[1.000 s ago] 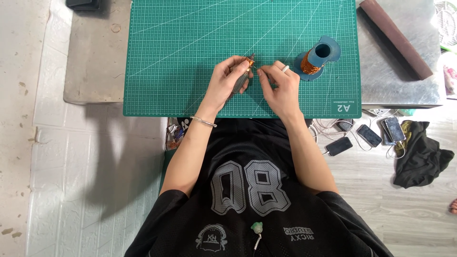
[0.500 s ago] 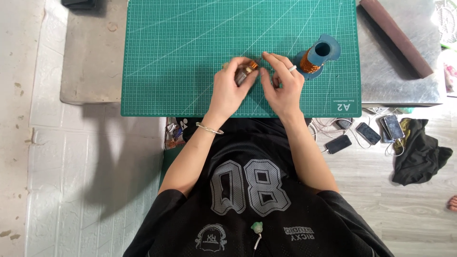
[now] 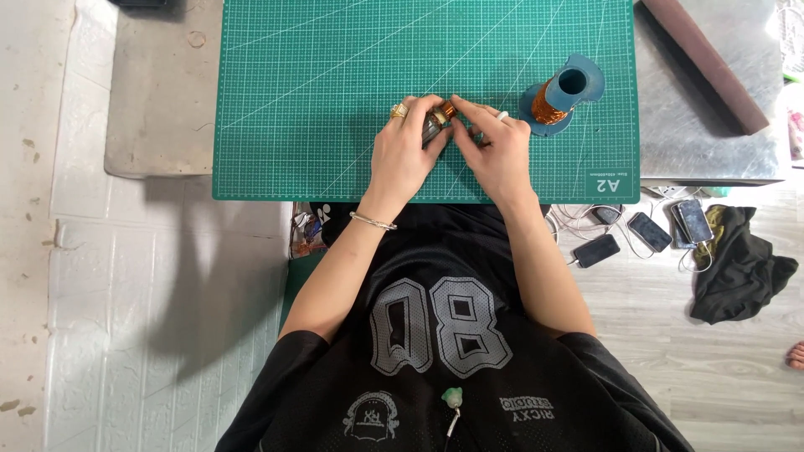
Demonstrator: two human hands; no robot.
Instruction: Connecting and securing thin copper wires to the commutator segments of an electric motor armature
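Note:
My left hand (image 3: 408,151) grips a small part with a copper-coloured winding (image 3: 439,118) just above the green cutting mat (image 3: 318,92). My right hand (image 3: 496,151) meets it from the right, its fingertips pinched at the part's end. Most of the part is hidden by my fingers. A blue spool of copper wire (image 3: 559,95) stands on the mat to the right of my right hand, apart from it.
The mat lies on a grey metal table (image 3: 159,100). A long brown bar (image 3: 703,63) rests at the table's back right. Several phones on cables (image 3: 645,230) and a dark cloth (image 3: 741,264) lie on the floor at right.
Both hands, still closed on the small wound part, have shifted slightly on the mat and drawn closer together. The spool has not moved.

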